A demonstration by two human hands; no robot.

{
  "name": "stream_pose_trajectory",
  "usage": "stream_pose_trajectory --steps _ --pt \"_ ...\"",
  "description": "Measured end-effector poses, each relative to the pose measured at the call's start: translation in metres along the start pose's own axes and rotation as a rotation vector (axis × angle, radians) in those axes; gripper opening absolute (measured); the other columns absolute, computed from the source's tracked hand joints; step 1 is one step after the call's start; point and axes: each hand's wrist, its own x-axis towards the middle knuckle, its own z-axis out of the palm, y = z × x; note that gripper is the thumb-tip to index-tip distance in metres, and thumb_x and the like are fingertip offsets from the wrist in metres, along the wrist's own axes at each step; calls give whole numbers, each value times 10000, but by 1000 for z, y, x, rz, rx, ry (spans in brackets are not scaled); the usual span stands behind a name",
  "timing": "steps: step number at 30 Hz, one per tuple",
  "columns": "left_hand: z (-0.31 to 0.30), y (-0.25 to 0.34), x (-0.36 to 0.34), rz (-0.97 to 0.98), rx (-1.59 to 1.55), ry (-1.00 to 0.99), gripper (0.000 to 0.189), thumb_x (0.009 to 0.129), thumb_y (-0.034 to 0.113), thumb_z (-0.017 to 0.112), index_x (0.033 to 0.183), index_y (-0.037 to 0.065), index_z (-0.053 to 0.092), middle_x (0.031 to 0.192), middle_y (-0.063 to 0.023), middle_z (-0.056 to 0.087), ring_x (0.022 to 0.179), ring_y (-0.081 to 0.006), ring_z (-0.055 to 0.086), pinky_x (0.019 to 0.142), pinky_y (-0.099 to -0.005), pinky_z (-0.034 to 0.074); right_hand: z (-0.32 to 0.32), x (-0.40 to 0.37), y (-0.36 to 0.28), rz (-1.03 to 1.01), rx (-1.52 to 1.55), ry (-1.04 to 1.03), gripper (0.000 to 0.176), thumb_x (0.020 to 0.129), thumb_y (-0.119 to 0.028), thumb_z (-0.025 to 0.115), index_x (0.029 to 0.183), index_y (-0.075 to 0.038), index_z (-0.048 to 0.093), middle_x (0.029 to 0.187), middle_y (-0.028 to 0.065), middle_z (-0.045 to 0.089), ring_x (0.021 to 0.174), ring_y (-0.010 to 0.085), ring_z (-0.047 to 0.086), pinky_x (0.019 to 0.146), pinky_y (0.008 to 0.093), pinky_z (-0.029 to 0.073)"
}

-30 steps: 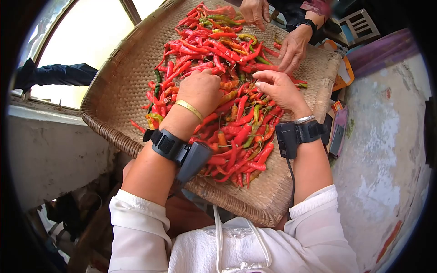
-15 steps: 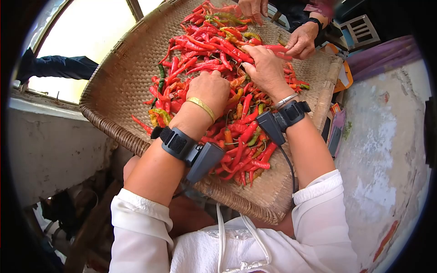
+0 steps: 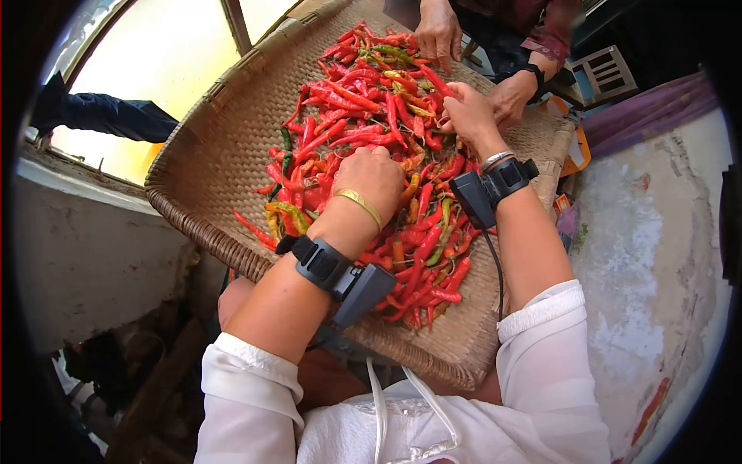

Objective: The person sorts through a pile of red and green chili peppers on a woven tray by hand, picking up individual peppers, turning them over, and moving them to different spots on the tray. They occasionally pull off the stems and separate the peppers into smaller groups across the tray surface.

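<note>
A wide woven basket (image 3: 224, 131) holds a heap of chillies (image 3: 355, 100), mostly red, that runs through its middle from the far side almost to the near rim. Over the basket's middle, the left hand (image 3: 371, 176) rests knuckles up on the heap; its fingers are tucked under and hidden, so I cannot tell whether they are apart or clamped on anything. Towards the basket's far right side, the right hand (image 3: 471, 116) has its fingers clamped on a red chilli (image 3: 437, 80), which points away from the wearer and towards the left.

In the left half of the basket lie a dark green chilli (image 3: 287, 158) and some yellow-green ones (image 3: 282, 216), at the heap's edge. At the basket's far side are a co-worker's two hands: one (image 3: 438, 32) hangs with its fingers downwards, and the other (image 3: 510, 100), below a black wristband (image 3: 535, 73), is curled just behind the right hand. Whether that one grips anything I cannot tell.

Above the basket's near part, each of the wearer's forearms carries a dark strapped unit, left (image 3: 340, 277) and right (image 3: 495, 188); any lettering on them cannot be made out. Just beyond the basket's right rim sits a small orange packet (image 3: 562, 203), its print too small to read
</note>
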Motion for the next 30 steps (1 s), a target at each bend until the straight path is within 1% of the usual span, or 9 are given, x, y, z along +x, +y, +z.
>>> stream_pose_trajectory --steps 4,8,12,14,16,20,22,26,30 --pt "-1 1 -3 13 5 24 168 799 129 533 875 70 671 962 -105 598 934 -244 580 757 -339 499 -30 34 12 -142 -185 272 238 796 -170 520 968 -82 659 887 121 661 832 230 632 753 326 480" --pt "-2 1 -3 14 -8 6 169 799 128 533 880 66 668 963 -107 597 930 -244 580 758 -342 498 -34 53 45 -72 -122 200 225 782 -175 544 949 -85 665 883 137 655 827 239 631 745 320 483" --pt "-2 -1 -3 21 6 -13 175 801 128 533 895 57 661 970 -108 594 927 -247 580 755 -340 500 -21 15 37 -266 -270 147 217 756 -185 579 927 -82 667 866 126 656 810 250 631 737 323 486" --pt "-1 -1 -4 27 9 -18 178 802 129 533 903 52 658 972 -108 593 927 -248 580 753 -339 501 -16 -6 22 -155 -383 -117 198 755 -187 581 904 -91 669 885 115 652 830 266 618 748 337 481" --pt "1 -1 -3 12 -3 -16 185 805 130 531 914 43 652 978 -110 588 935 -247 576 749 -337 504 -8 -18 30 -358 -592 -157 190 752 -186 588 906 -114 670 919 98 630 868 280 597 766 361 473" --pt "1 0 -3 12 10 -39 190 808 129 528 923 38 648 984 -111 584 947 -245 571 749 -336 505 -2 -36 40 -388 -809 -172 183 748 -154 575 921 -122 627 945 85 582 884 282 582 758 399 469" --pt "5 -2 -4 24 25 46 170 764 203 586 834 67 658 951 -112 587 890 -264 584 720 -373 511 -7 -37 29 -328 -896 -199 150 736 -126 568 881 -104 597 916 98 594 870 285 584 733 404 471" --pt "-2 0 -5 28 26 -31 186 810 131 528 923 50 651 990 -107 583 946 -246 572 750 -332 506 -24 -17 28 -378 -445 143 126 711 -126 599 811 -50 584 806 143 623 771 309 602 697 396 474" --pt "-2 -2 -4 35 29 -25 179 812 136 531 912 60 657 997 -110 582 920 -247 584 747 -331 509 -45 -4 14 -492 -443 421 203 748 -143 589 924 -42 604 854 148 629 807 272 615 714 354 476"
